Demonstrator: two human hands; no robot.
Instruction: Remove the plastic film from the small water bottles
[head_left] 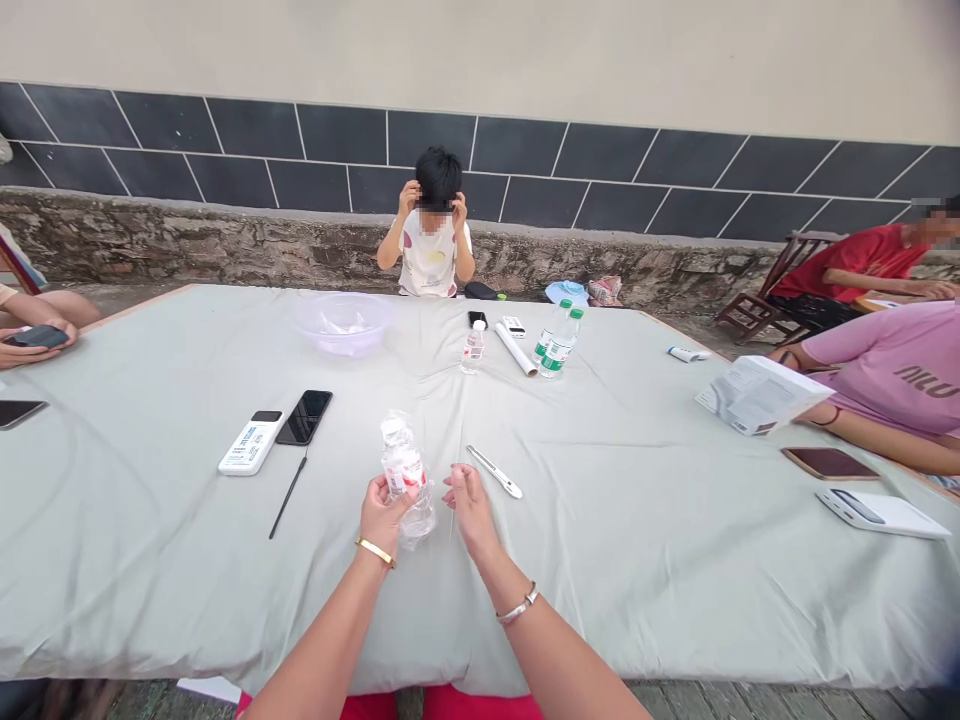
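My left hand (384,512) is closed around a clear plastic bottle (407,478) with a red and white label. Its white-capped end points away from me, and loose, crinkled clear film seems to surround it. To the right of the bottle, my right hand (471,500) has its fingers curled together near the thumb. Whatever those fingers hold, if anything, is too thin to make out; a faint line hangs below them. A white utility knife (495,472) lies on the cloth just beyond my right hand.
Left of me lie a black phone (304,418), a white power bank (252,443) and a black strap (288,498). Farther off stand a translucent basin (349,335), a small bottle (473,348), a paper roll (516,349) and two green-capped bottles (556,345). A white box (761,393) is at right; people sit around.
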